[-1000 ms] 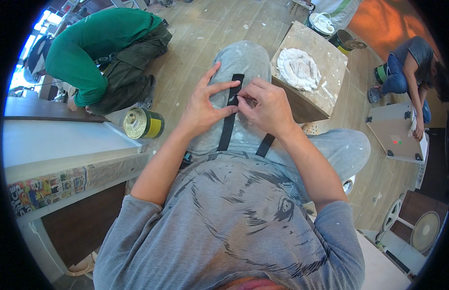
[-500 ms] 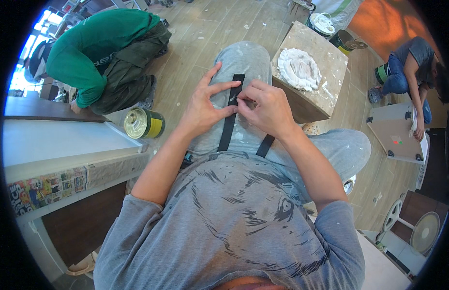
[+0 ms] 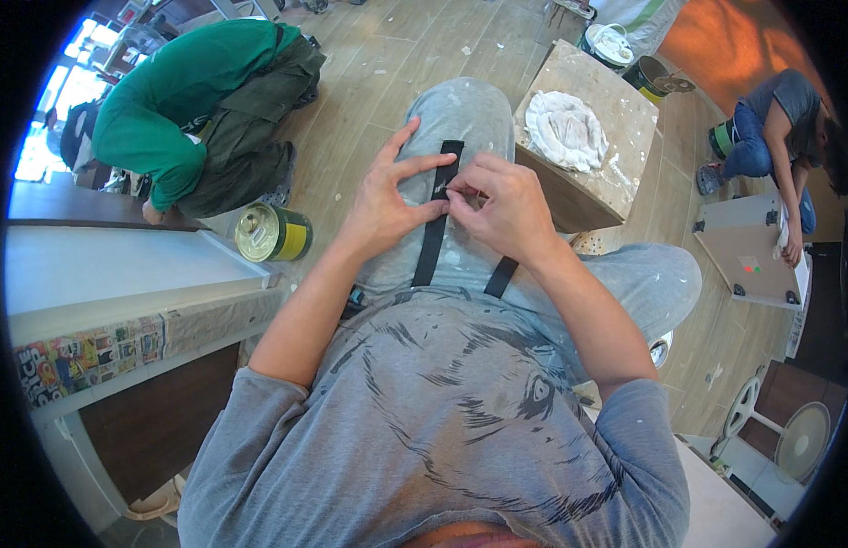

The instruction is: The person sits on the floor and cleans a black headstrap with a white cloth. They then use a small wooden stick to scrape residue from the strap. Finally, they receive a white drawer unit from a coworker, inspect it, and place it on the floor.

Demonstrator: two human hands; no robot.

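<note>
Head view, clock face centred on the picture: I find both hands at twelve, on a black strap (image 3: pixel 430 251) lying lengthwise over the left thigh of pale, spattered trousers (image 3: pixel 465 105). The left hand (image 3: pixel 380 203) has thumb and forefinger spread, their tips set on the strap, another finger extended past them toward twelve. The right hand (image 3: pixel 513 208) is curled, thumb and forefinger drawn close at the strap's right edge, between the left fingertips; I cannot tell whether they pinch anything. The left forearm (image 3: pixel 307 315) slants in from eight, the right forearm (image 3: pixel 607 310) from four, both elbows bent. I record a second black band (image 3: pixel 502 276) at three. Farther out: a wooden box (image 3: pixel 568 80) between one and two, bearing a crumpled white heap (image 3: pixel 566 131); a tin (image 3: pixel 273 233) between nine and ten; a co-worker in green (image 3: pixel 196 100), bent over, at ten; another person (image 3: pixel 771 128), beside a panel (image 3: pixel 748 251), between two and three.
</note>
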